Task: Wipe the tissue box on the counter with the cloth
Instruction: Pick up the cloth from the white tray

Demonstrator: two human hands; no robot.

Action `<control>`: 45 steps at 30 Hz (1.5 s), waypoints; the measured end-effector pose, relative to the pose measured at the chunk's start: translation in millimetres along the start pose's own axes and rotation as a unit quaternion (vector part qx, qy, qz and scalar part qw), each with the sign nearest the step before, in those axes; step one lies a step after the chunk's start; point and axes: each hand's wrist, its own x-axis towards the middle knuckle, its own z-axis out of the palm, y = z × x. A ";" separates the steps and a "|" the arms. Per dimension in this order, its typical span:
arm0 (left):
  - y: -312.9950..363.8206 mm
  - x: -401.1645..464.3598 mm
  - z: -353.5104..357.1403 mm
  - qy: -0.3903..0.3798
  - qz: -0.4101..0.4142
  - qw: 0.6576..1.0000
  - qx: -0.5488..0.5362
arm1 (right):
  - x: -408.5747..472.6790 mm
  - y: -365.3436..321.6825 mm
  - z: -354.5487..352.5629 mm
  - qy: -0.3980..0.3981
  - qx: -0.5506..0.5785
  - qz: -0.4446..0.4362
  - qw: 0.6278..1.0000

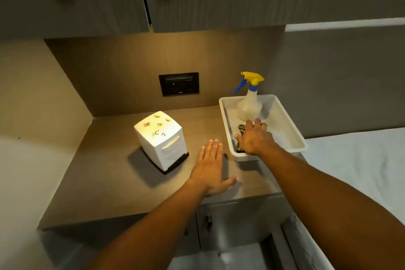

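Observation:
A white tissue box point(161, 139) with small gold leaf marks on top stands upright on the brown counter point(105, 182), left of centre. A dark patterned cloth point(241, 129) lies in a white tray point(291, 136) to the right. My right hand point(255, 138) lies flat over the cloth inside the tray with fingers spread, hiding most of the cloth; I cannot tell whether it grips it. My left hand point(211, 169) rests palm down on the counter between the tissue box and the tray, fingers straight, holding nothing.
A clear spray bottle point(249, 103) with a yellow and blue trigger stands at the tray's far end. A black wall socket point(179, 83) sits on the back panel. Cabinets hang overhead. A white bed surface point(359, 160) lies to the right. Drawers sit below the counter.

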 end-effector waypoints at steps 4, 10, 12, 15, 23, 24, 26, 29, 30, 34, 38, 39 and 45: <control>-12.8 2.7 14.4 -0.019 -0.007 1.000 0.003 | 11.8 0.5 11.7 -0.087 0.014 0.052 0.995; -21.2 19.0 20.9 -0.004 -0.009 1.000 0.012 | 25.6 -2.5 15.5 -0.094 -0.039 0.046 0.994; -21.1 22.9 20.6 -0.001 -0.014 1.000 0.009 | 26.9 -3.9 18.9 -0.092 -0.060 0.052 0.993; -21.5 25.8 20.3 0.001 -0.018 1.000 0.006 | 27.8 -8.1 27.2 -0.075 -0.071 0.065 0.993; -22.1 28.5 23.4 0.008 -0.018 1.000 0.012 | 36.4 -8.3 39.4 -0.054 -0.046 0.059 0.996; -21.9 28.8 23.4 0.005 -0.018 1.000 0.012 | 37.1 -7.8 39.3 -0.055 -0.041 0.057 0.996; -21.5 28.9 21.4 -0.004 -0.017 1.000 0.014 | 38.0 -6.3 37.5 -0.062 -0.035 0.052 0.996; -22.1 28.3 14.3 -0.013 -0.017 1.000 0.012 | 39.9 -3.7 32.5 -0.067 -0.029 0.041 0.996; -22.4 28.2 11.1 -0.015 -0.017 1.000 0.014 | 40.6 -2.6 30.1 -0.062 -0.027 0.038 0.997; -21.6 26.4 -6.7 -0.017 -0.020 0.999 0.030 | 43.3 -0.2 15.0 -0.031 -0.023 0.023 0.999; -16.0 22.4 -32.1 0.018 -0.024 0.999 0.041 | 43.4 -6.0 -10.2 0.002 -0.005 0.009 1.000; -14.2 20.4 -38.7 0.029 -0.025 0.998 0.042 | 42.5 -9.5 -17.4 0.008 0.000 0.004 1.000; -2.7 1.6 -78.4 0.093 -0.040 0.993 0.063 | 29.7 -44.6 -64.1 0.033 0.033 -0.063 0.997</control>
